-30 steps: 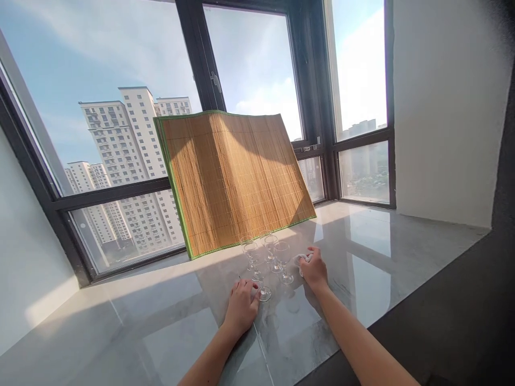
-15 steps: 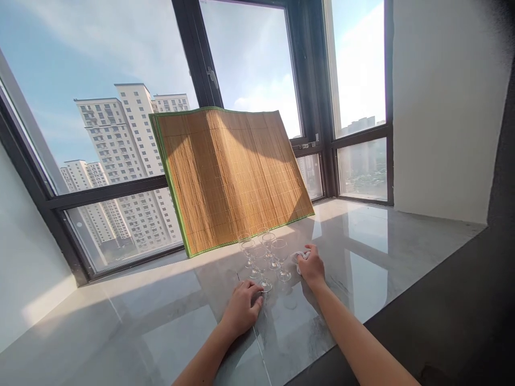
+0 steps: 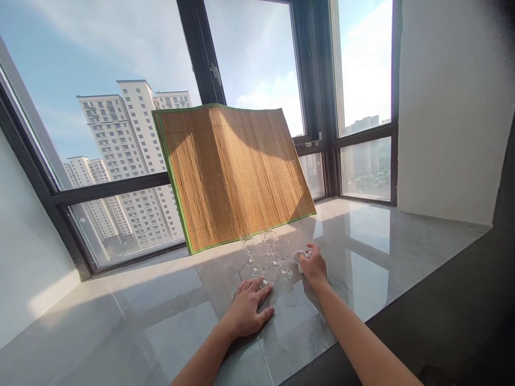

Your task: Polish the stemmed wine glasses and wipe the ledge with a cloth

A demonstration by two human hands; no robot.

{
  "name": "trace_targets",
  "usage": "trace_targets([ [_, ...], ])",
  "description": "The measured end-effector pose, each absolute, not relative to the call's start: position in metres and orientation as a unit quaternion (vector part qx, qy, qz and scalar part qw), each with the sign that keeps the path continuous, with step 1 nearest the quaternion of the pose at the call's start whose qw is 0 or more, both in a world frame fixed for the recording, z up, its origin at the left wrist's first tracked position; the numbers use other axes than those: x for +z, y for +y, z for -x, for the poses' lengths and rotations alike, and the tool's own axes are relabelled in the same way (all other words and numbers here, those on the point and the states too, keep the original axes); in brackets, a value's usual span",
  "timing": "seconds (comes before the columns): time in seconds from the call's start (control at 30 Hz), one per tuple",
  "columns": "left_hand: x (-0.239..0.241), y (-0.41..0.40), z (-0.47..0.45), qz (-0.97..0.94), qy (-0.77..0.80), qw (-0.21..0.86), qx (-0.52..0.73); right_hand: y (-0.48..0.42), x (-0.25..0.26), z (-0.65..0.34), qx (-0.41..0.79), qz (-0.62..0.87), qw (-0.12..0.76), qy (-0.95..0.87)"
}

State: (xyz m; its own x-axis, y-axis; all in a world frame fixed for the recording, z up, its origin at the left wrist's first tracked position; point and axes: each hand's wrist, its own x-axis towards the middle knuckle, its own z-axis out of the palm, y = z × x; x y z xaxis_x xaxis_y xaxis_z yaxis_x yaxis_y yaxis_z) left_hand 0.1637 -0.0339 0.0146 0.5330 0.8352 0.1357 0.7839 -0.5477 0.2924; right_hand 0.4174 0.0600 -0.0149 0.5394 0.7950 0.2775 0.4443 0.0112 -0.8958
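Observation:
Several clear stemmed glasses [image 3: 261,257] stand upright in a close group on the glossy grey tiled sill [image 3: 169,316]. My left hand [image 3: 251,308] lies on the sill in front of them, fingers stretched and thumb apart. Its fingertips are at the foot of the nearest glass; whether they touch it I cannot tell. To the right of the group, my right hand [image 3: 314,266] is closed on a crumpled white cloth [image 3: 300,257], close beside the rightmost glass [image 3: 285,260].
Behind the glasses a folded bamboo mat [image 3: 237,177] with green edging leans against the dark window frame [image 3: 116,186]. A white wall [image 3: 446,118] stands at the right. The sill's front edge [image 3: 402,300] runs diagonally above a dark area.
My left hand has shifted slightly right and its fingers and thumb have spread. My right hand keeps its hold on the cloth almost in place. The view has tilted a little.

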Motion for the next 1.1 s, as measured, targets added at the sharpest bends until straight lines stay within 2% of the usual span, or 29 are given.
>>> trace_targets([
  [0.6,0.014,-0.035,-0.163,-0.866,0.471,0.1,0.136,0.064,-0.019,-0.419,0.159,0.691,0.545,-0.447],
  [1.1,0.024,-0.038,-0.163,-0.852,0.484,0.067,0.187,0.063,-0.018,-0.419,0.171,0.684,0.549,-0.449],
])
